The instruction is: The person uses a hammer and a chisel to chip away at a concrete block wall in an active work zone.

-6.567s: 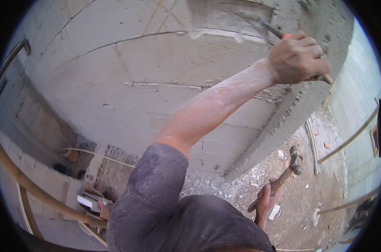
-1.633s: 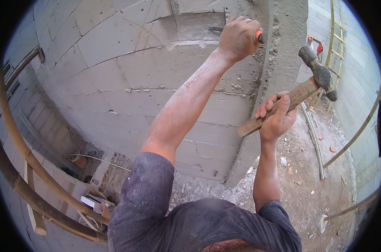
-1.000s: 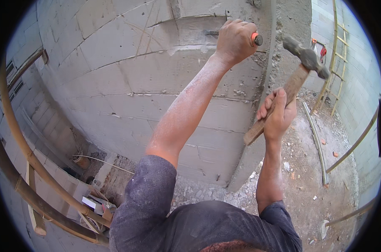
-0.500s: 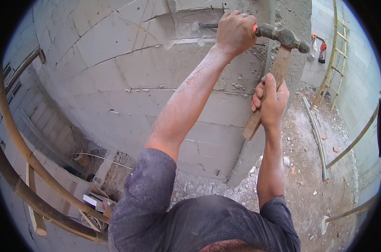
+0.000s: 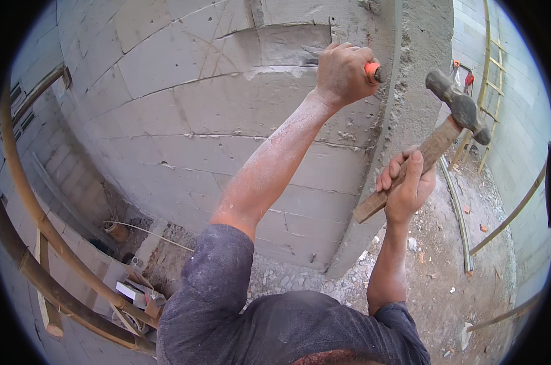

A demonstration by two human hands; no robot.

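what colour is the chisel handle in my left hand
The chisel handle shows orange with a dark end, in the head view.

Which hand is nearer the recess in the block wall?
Left. The left hand, gripping a chisel, is by the lower right corner of the recess; the right hand, holding a hammer by its handle, is farther off, lower and to the right.

Chisel blade (image 5: 312,53) — blurred, it seems.

The head-worn left fisheye looks down over both hands (image 5: 346,74) (image 5: 411,190).
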